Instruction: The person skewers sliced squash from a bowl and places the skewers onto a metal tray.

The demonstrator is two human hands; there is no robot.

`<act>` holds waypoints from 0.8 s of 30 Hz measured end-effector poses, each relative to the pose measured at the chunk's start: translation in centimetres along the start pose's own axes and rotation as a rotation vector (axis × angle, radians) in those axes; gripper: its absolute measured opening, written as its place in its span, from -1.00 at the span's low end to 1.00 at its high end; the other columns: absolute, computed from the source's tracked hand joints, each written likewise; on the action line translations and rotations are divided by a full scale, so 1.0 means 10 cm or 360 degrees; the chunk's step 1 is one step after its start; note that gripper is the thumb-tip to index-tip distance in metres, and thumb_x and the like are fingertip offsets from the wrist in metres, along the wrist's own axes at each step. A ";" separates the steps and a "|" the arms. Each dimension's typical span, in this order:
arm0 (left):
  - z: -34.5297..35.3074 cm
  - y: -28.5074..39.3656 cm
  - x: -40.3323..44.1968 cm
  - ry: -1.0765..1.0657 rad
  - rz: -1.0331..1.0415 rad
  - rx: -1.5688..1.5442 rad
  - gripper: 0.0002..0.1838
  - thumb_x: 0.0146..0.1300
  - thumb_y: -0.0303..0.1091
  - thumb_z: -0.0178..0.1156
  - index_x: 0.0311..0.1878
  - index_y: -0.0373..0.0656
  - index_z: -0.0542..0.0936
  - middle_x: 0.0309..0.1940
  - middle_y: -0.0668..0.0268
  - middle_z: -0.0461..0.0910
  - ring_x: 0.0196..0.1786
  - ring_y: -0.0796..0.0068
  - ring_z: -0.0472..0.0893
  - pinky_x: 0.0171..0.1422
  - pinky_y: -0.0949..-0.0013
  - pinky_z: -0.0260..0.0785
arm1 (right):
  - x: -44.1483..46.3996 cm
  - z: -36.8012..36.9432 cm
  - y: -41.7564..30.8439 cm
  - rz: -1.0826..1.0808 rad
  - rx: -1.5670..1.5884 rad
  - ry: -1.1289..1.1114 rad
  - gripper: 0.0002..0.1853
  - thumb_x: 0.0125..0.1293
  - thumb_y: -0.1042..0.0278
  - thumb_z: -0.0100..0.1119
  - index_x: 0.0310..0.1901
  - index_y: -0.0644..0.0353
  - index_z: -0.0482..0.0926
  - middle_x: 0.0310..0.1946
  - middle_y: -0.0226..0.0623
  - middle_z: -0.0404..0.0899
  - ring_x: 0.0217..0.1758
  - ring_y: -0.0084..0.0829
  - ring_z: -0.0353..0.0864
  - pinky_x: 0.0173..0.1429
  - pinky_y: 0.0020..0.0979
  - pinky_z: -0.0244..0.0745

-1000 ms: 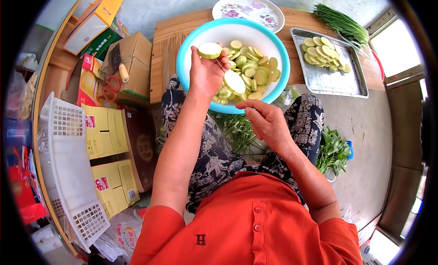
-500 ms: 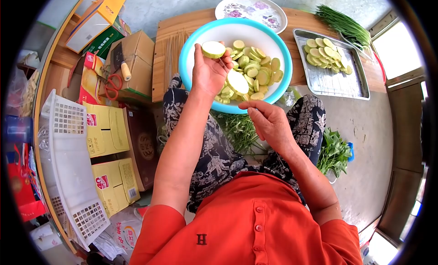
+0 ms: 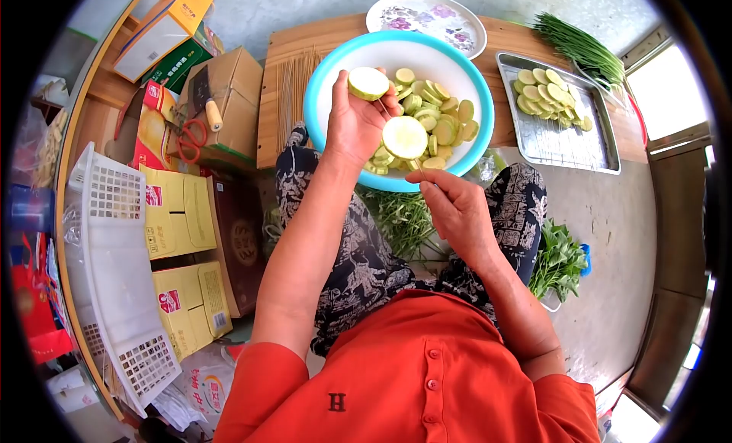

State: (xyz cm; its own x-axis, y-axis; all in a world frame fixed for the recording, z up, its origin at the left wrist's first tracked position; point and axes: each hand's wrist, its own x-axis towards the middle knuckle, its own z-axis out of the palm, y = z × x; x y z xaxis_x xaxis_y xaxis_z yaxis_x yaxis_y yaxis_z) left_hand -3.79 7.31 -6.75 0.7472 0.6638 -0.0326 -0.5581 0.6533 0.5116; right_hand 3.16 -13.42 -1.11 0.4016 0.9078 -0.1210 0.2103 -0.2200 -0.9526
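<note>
A: Where do we find the slices in hand?

B: We note the upper slice [image 3: 368, 83] pinched between thumb and fingers of the left hand [image 3: 356, 124], above the left part of the blue-rimmed bowl [image 3: 488, 111]. Nearer and to the right, the lower slice [image 3: 405, 137] appears to sit on a thin skewer [image 3: 418, 166].

A: And the other grip?

B: The right hand [image 3: 459, 212] holds the skewer's near end in a narrow pinch, by the bowl's near rim.

A: What hazards do we record?

B: We judge the left fingers most exposed: they lie close to the skewer's line, and a hard push could drive the point into them. We cannot tell whether the tip has entered the upper slice. An off-centre push could split it; a slackened pinch could drop it onto the loose slices [image 3: 445, 130] below.
</note>
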 end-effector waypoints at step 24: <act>0.20 -0.05 -0.08 -0.0025 0.0004 -0.0046 -0.44 0.43 0.08 -0.18 0.04 -0.27 0.52 -0.31 0.12 0.63 -0.19 0.11 0.62 0.01 0.07 0.51 | 0.18 0.19 0.05 0.0080 0.0591 -0.0007 -0.75 0.47 0.34 -0.02 -0.02 0.26 0.60 -0.70 -0.59 0.28 -0.68 -0.73 0.23 -0.58 -0.59 0.14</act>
State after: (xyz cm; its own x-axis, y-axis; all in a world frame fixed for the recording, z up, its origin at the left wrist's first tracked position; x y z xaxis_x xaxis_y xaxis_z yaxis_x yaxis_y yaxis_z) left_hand -3.38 5.66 -5.25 0.7512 0.6598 -0.0181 -0.5699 0.6622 0.4866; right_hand 2.26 -11.22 -2.31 0.3994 0.9007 -0.1709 -0.1478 -0.1207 -0.9816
